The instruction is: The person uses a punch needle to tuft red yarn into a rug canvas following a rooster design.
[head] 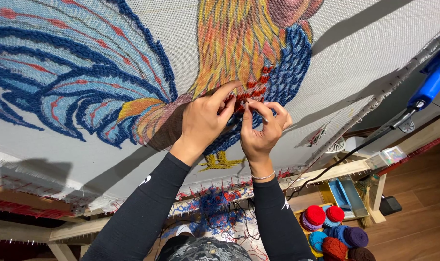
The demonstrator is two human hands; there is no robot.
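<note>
Red yarn tufts (pixel 253 88) on white stretched tufting cloth (pixel 181 29); left hand (pixel 203 121) and right hand (pixel 261 128) pinch them, fingertips together; hard tugging could pull loops loose

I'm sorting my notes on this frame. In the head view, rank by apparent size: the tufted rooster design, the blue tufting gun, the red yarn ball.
1. tufted rooster design, by far the largest
2. blue tufting gun, partly cut off at the edge
3. red yarn ball, smallest, though it sits farther from the camera
</note>
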